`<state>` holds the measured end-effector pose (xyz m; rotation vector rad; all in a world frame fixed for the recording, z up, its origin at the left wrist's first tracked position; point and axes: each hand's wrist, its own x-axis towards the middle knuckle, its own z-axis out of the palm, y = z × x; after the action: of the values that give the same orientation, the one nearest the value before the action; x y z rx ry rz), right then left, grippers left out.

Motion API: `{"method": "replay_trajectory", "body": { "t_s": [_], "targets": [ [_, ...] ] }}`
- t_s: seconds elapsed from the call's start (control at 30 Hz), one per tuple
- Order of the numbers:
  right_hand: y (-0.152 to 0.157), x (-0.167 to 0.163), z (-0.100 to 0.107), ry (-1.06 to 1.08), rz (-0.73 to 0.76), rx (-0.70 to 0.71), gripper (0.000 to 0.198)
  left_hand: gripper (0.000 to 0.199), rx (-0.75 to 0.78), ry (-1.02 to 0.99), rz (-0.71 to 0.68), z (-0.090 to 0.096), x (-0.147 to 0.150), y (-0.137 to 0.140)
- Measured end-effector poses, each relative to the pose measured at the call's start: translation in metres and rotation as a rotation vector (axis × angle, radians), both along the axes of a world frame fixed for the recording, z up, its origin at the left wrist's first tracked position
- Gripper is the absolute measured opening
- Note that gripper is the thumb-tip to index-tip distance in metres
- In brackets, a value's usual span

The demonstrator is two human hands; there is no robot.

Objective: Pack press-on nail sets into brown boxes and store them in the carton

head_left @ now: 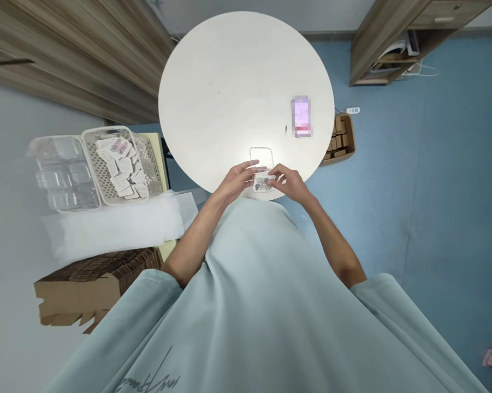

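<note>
A small clear plastic box (263, 188) is at the near edge of the round white table (237, 65), its clear lid (261, 156) raised on the far side. Inside it lie several small greyish pieces, too small to name. My left hand (238, 179) grips the box from the left, its fingers reaching across between lid and base. Over the right part of the box, my right hand (289, 182) has thumb and fingers pinched together at the contents. Whatever is between those fingertips is too small to make out.
A phone-like blurred device (302, 117) lies right on the table beside a tiny dark item (286, 130). At left stand a white basket of cards (90, 158), clear boxes (67, 174), white sheets (123, 221) and folded cardboard (79, 295). A carton (348, 150) stands at right.
</note>
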<state>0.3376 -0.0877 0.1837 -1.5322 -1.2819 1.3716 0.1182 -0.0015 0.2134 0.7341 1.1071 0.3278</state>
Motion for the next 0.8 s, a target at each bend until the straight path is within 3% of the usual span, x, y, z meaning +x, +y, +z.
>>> {"method": "replay_trajectory", "body": {
  "t_s": [0.2, 0.6, 0.7, 0.8],
  "targets": [
    [-0.001, 0.008, 0.0, -0.182, 0.071, 0.147, 0.021, 0.05, 0.012, 0.012, 0.02, 0.007, 0.01, -0.003],
    [0.002, 0.01, -0.005, -0.524, 0.179, 0.338, 0.026, 0.05, 0.027, -0.003, 0.074, 0.006, 0.015, -0.005],
    [0.006, 0.013, -0.004, -0.459, 0.089, 0.36, 0.028, 0.051, 0.019, -0.025, 0.075, 0.006, 0.013, -0.007],
    [0.017, 0.021, -0.004, -0.339, -0.132, 0.285, 0.04, 0.051, 0.002, -0.075, 0.074, 0.008, 0.01, -0.01]
  ]
}}
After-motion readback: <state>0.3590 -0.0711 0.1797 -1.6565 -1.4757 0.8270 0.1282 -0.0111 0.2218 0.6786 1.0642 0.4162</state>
